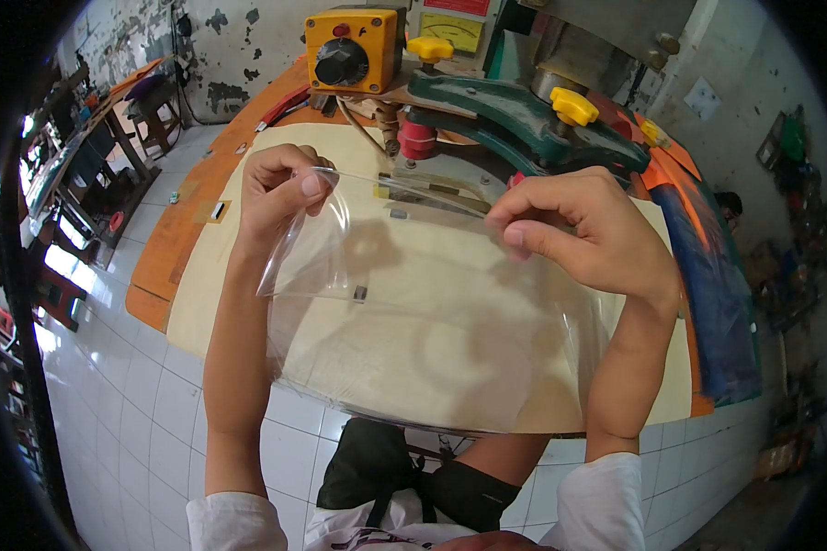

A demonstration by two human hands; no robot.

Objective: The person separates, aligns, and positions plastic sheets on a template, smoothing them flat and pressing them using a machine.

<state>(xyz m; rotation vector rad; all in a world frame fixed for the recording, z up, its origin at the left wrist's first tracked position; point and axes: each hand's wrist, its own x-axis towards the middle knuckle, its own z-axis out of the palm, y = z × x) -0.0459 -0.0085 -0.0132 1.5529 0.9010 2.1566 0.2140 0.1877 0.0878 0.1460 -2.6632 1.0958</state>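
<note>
A clear plastic sheet (413,340) hangs between my two hands above a pale cream work surface. My left hand (288,186) pinches its upper left edge between thumb and fingers, where the plastic curls over. With thumb and forefinger, my right hand (583,230) grips the upper edge on the right. The sheet's lower part reaches down over the table's front edge, close to my lap. Just beyond the sheet, a dark green machine arm (524,115) with yellow knobs (574,107) stands over a metal plate. Small dark marks show through the plastic.
A yellow control box (351,50) with a black dial stands at the back. Red-handled pliers or cutters (283,106) lie on the orange table (170,234) at left. Blue and orange plastic sheets (703,266) drape over the right side. A stool (156,110) stands on the tiled floor.
</note>
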